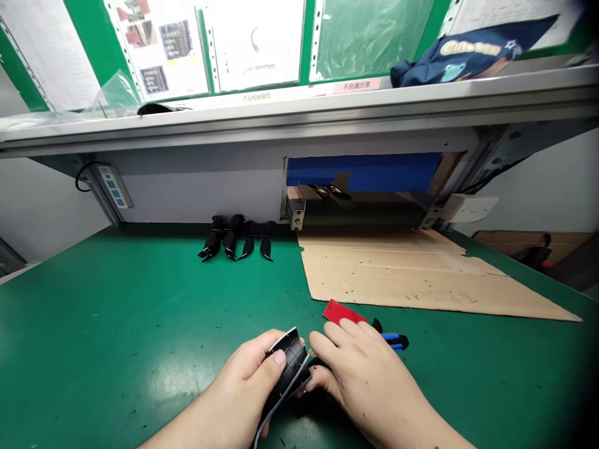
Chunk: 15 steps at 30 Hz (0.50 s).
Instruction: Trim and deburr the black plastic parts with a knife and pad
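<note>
My left hand (pixel 246 380) is closed around a curved black plastic part with a pale rim (pixel 290 368), thumb pressed on its ribbed face. My right hand (pixel 355 368) lies against the part's right edge, fingers curled down onto the green mat (pixel 116 324); what is under them is hidden. Just beyond my right hand lie a red flat piece (pixel 339 312) and a tool with blue and black handles (pixel 393 340).
A sheet of cardboard (pixel 412 274) lies on the mat at the right. Several black pointed parts (pixel 236 240) stand in a row by the back panel. A power strip (pixel 115 186) hangs at the left. A metal shelf (pixel 299 112) overhangs the bench.
</note>
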Tool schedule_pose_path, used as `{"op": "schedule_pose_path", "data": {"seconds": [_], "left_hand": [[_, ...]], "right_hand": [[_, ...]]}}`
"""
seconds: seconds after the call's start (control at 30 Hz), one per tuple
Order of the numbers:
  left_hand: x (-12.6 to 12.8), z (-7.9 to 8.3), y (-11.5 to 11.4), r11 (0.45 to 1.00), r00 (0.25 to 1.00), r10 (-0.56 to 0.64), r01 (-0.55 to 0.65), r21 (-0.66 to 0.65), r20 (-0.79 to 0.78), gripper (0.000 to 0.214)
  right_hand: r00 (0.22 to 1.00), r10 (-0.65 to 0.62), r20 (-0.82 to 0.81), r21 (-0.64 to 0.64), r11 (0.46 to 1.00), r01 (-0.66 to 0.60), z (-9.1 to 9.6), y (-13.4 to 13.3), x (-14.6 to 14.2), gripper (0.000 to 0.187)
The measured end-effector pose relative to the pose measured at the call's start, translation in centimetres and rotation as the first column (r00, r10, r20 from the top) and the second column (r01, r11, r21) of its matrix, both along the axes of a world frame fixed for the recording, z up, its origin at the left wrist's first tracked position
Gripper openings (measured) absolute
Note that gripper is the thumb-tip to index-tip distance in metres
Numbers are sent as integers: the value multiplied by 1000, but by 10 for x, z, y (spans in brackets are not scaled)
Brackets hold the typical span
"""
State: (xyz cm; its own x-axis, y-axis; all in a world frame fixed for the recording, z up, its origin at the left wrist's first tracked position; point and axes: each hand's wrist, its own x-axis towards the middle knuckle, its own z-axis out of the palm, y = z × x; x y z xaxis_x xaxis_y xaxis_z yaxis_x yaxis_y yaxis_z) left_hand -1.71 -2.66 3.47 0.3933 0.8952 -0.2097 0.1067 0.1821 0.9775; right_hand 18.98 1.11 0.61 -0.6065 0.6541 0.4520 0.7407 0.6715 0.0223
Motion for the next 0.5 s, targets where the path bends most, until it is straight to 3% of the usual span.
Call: {"op": "schedule_pose_path", "data": {"seconds": [0.2,0.27,0.33,0.37,0.4,0.47,0.5], "left_hand": [[0,5,-2,996,995,-6,16,88,-104,33],[1,7,-2,985,989,-3,28,168,-145,29],[2,8,-1,978,984,-13,49,202,-175,28],[2,9,-1,976,982,-18,57,208,-186,28],[2,10,-1,975,981,-17,59,216,-192,28],[2,10,-1,968,983,8,39,246,-186,29],[1,10,-1,965,985,24,23,261,-172,29]], "right_hand": [[991,-17,129,-119,992,33,-5,1,0,18],[989,-5,145,-196,980,34,-5,3,-1,14],[995,66,78,-344,938,-35,-2,4,1,21],[993,117,0,-458,883,-104,0,5,2,29],[982,157,-106,-578,794,-189,4,5,4,38],[927,158,-340,-748,552,-368,13,6,9,52],[893,127,-432,-773,457,-439,17,6,13,57]]}}
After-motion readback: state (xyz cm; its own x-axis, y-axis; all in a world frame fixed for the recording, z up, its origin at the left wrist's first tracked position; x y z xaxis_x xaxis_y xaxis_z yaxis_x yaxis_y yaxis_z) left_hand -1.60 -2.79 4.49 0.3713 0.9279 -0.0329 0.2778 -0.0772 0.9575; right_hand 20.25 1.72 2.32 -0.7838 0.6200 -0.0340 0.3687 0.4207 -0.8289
